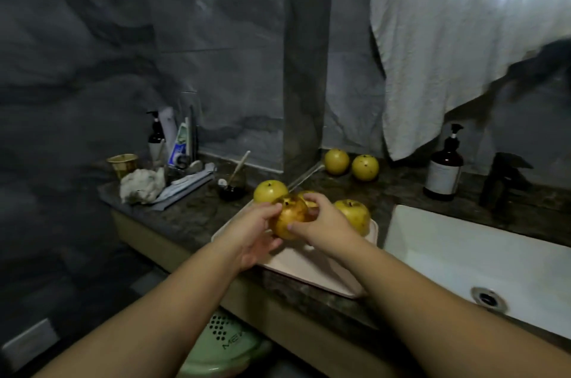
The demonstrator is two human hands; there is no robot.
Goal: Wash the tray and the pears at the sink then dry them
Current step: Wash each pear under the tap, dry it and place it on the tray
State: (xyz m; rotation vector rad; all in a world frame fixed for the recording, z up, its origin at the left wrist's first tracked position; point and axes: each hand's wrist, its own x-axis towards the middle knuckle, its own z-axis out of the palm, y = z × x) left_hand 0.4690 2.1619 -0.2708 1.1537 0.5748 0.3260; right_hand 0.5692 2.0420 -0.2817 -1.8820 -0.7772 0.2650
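"MEV" on green basket (222,343)

Both hands (256,232) (324,223) around browned pear (289,218)

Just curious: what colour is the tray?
Pale pink tray, seen in the head view.

Tray (312,269) matt plastic; countertop (197,217) mottled stone; towel (448,47) crinkled cloth
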